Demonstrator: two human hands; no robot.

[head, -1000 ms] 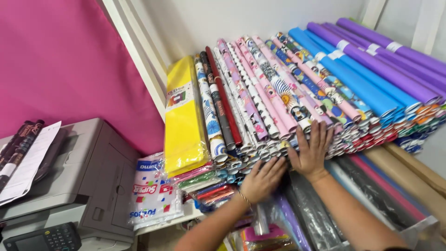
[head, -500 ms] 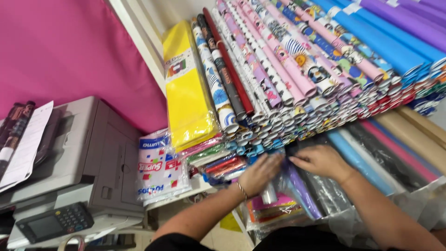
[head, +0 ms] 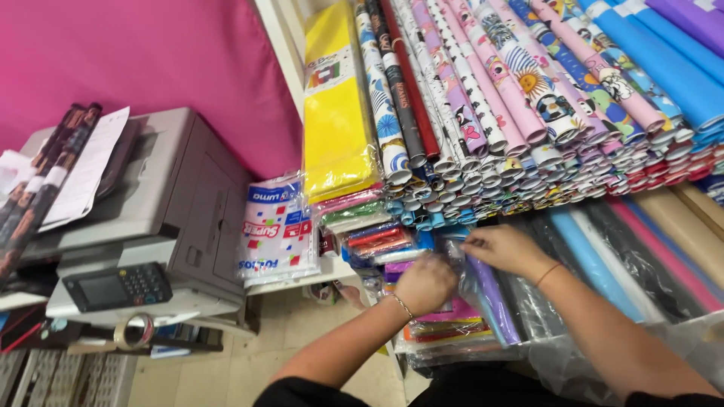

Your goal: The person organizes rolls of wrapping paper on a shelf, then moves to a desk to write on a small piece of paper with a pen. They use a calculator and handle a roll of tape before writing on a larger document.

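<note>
My left hand [head: 427, 282] is curled loosely, fingers bent onto crinkly clear plastic wrap [head: 469, 280] covering a glossy purple roll [head: 494, 305], near, below the shelf. My right hand [head: 504, 249], just right of it, pinches the same wrap between flattened fingers. Farther off, patterned paper rolls [head: 483, 113] lie stacked, tube ends facing me.

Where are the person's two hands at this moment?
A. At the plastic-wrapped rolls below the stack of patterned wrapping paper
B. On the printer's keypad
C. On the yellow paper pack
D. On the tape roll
A: the left hand and right hand both sit on the plastic-wrapped rolls under the patterned wrapping paper stack.
</note>
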